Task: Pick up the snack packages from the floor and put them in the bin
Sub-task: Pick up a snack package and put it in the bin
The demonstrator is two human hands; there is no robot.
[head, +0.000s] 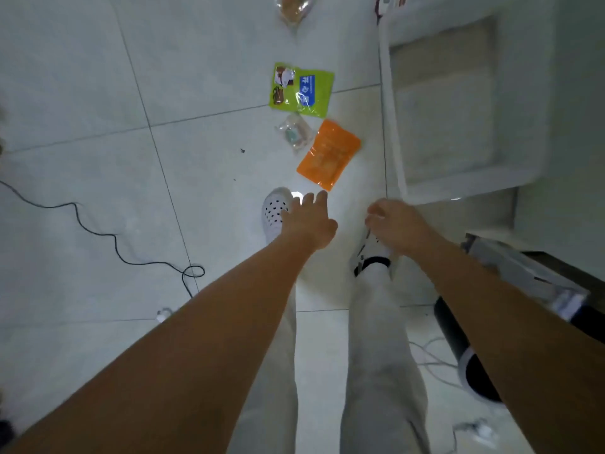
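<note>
Left hand (pixel 307 221), fingers straight, near orange package (pixel 329 155); right hand (pixel 397 224) loosely curled.

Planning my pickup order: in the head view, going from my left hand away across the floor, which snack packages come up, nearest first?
left hand → orange package → green package → clear-wrapped package at the top edge

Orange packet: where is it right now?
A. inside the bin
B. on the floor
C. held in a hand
B: the orange packet lies flat on the floor beside the bin, and neither the left hand nor the right hand holds it.
</note>
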